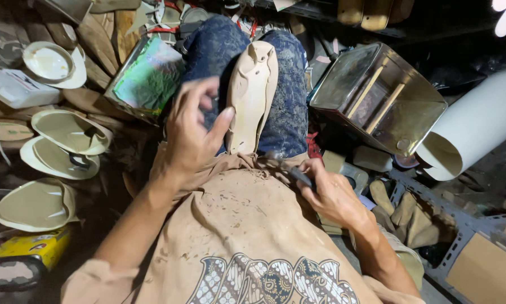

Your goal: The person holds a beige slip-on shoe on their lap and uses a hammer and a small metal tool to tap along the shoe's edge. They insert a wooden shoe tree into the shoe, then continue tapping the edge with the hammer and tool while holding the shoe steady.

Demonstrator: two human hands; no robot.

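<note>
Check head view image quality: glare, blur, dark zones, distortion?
Head view: wide-angle bend at the edges; glare blows out the top right corner and glints off the shiny square metal tin; left hand slightly motion-blurred beside the sharp beige leather shoe upper; left edge and lower left corner sink into shadow.

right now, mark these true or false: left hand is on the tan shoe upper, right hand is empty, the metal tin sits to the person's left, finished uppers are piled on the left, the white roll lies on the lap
1. The left hand touches the tan leather shoe upper on the knees. True.
2. The right hand is empty. False: its grip is closed on a dark-handled tool.
3. The shiny square metal tin sits to the person's left. False: it is on the right.
4. Pale shoe uppers lie at the left. True.
5. The white rolled sheet lies on the lap. False: it lies far right.
</note>
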